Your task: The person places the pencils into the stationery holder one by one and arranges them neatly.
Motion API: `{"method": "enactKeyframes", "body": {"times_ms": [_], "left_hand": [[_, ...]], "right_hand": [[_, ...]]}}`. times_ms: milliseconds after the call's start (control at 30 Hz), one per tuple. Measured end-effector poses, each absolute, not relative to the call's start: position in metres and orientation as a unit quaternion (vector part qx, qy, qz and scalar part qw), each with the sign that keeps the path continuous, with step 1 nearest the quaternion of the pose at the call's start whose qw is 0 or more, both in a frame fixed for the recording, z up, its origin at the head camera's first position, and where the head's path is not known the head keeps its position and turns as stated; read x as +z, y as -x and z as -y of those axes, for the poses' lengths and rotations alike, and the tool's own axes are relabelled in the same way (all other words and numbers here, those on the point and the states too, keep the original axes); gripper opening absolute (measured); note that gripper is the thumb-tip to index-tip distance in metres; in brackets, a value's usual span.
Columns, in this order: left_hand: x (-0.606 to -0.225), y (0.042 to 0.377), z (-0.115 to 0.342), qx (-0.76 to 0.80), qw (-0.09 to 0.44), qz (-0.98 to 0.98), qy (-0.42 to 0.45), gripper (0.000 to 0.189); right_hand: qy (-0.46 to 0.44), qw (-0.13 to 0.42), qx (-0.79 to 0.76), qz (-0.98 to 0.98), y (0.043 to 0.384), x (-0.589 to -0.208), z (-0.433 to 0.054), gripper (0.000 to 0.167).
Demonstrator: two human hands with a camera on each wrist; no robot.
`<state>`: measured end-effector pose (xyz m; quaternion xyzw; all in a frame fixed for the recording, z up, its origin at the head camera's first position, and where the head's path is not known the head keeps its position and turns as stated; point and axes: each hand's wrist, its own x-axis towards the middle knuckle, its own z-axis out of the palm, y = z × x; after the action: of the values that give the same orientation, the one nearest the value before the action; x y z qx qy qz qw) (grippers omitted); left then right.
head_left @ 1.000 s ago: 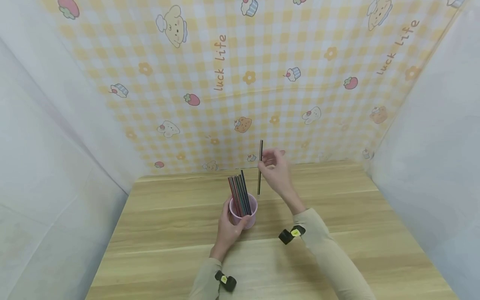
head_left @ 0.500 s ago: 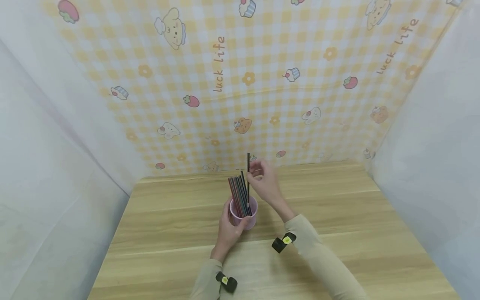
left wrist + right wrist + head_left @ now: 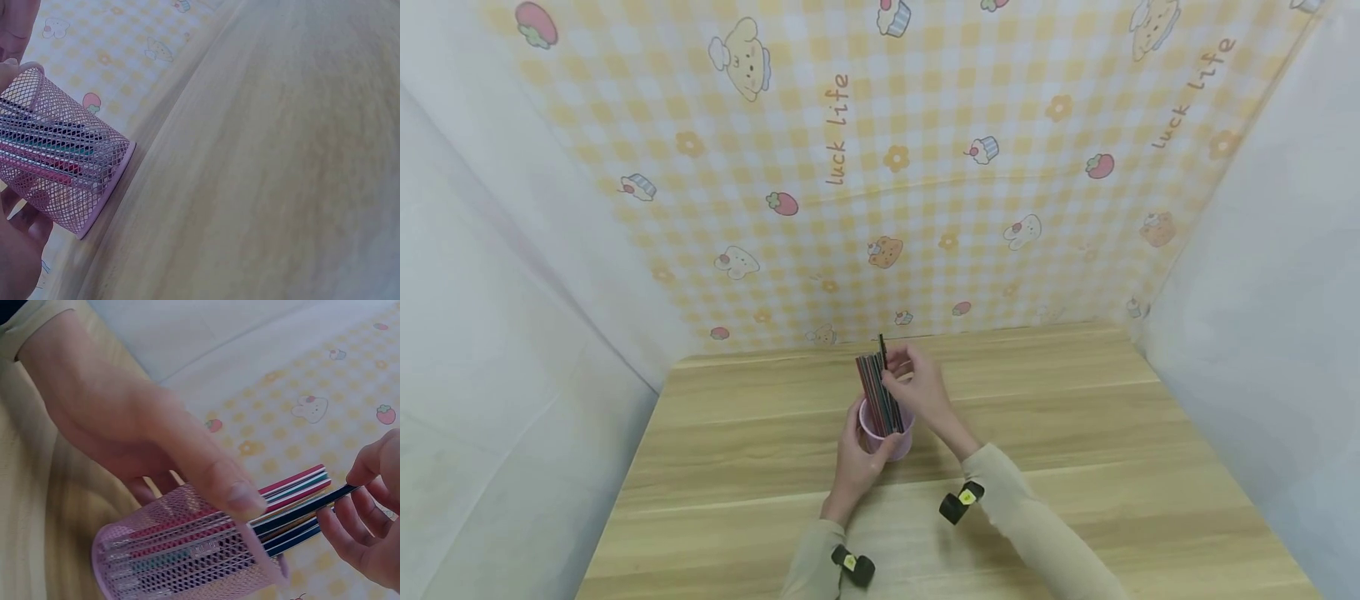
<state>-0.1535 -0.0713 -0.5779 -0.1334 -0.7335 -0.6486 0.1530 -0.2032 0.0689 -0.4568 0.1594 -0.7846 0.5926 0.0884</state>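
A pink mesh pen holder (image 3: 906, 443) stands on the wooden table, and my left hand (image 3: 854, 463) grips it round the side, thumb near the rim. Inside lean several striped pencils (image 3: 870, 392) in red, green and dark colours. My right hand (image 3: 921, 393) is just above the holder's rim, pinching the upper end of a dark pencil (image 3: 306, 509) between thumb and fingers. That pencil's lower part is inside the holder among the others. Through the mesh (image 3: 109, 194) in the left wrist view, the pencils' lower ends show dimly.
The wood-grain table (image 3: 1075, 450) reaches back to a yellow checked cloth (image 3: 925, 208) with cartoon prints. White sheets (image 3: 1262, 333) hang at both sides. A black wrist camera (image 3: 961, 502) is strapped over each sleeve.
My right hand has moved left and down, bringing the dark pencil from beside the holder into it. My left hand has kept its grip on the holder.
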Motion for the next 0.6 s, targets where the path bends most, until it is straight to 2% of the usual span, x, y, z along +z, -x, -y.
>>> {"method": "enactKeyframes", "body": {"times_ms": [367,600], "left_hand": [[-0.579,0.154,0.071,-0.639,0.162,0.739,0.141,0.082],[-0.574,0.150,0.073,-0.645,0.133,0.742,0.126,0.083]], "right_hand": [[-0.180,0.095,0.555,0.806,0.198,-0.473,-0.070,0.024],[-0.160,0.093,0.557,0.810,0.193,-0.475,-0.075,0.021]]}}
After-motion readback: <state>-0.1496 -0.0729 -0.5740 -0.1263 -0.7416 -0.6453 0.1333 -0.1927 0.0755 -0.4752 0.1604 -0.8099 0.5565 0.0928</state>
